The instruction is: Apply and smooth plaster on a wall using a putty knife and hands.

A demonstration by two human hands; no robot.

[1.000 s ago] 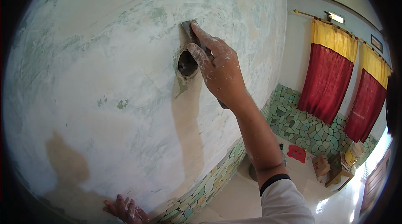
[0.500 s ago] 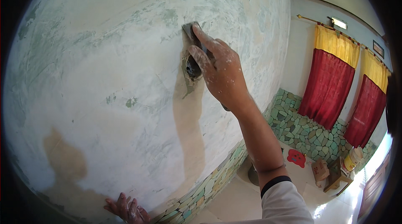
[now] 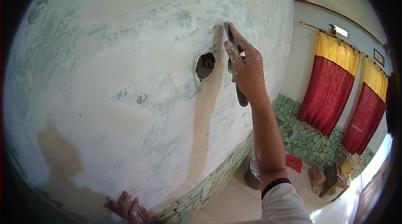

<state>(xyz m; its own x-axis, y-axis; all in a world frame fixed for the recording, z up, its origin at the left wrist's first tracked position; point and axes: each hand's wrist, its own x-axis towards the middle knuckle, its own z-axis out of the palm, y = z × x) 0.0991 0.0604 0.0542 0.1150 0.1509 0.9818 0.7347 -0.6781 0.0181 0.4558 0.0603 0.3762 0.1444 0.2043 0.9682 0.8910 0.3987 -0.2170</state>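
Note:
A dark metal trowel (image 3: 241, 95) is gripped in my right hand (image 3: 248, 68), its blade at the mottled white and pale-green plastered wall (image 3: 96, 56). Just left of it is a round hole (image 3: 205, 65) with chipped edges and a dark inside. My left hand (image 3: 127, 209), its fingers spread and marked with white, rests low against the wall at the bottom edge. My right forearm reaches up from the lower right.
Red-and-yellow curtains (image 3: 322, 94) hang on the far wall above green stone cladding (image 3: 289, 119). On the floor (image 3: 226, 199) are a dark bucket (image 3: 253, 177), a red mat (image 3: 294, 163) and a carton (image 3: 316, 177). A yellow tub (image 3: 347, 167) stands on a wooden stool (image 3: 335, 185).
My right hand and trowel have moved right and turned more upright, uncovering the hole. The view has shifted slightly. My left hand has barely moved.

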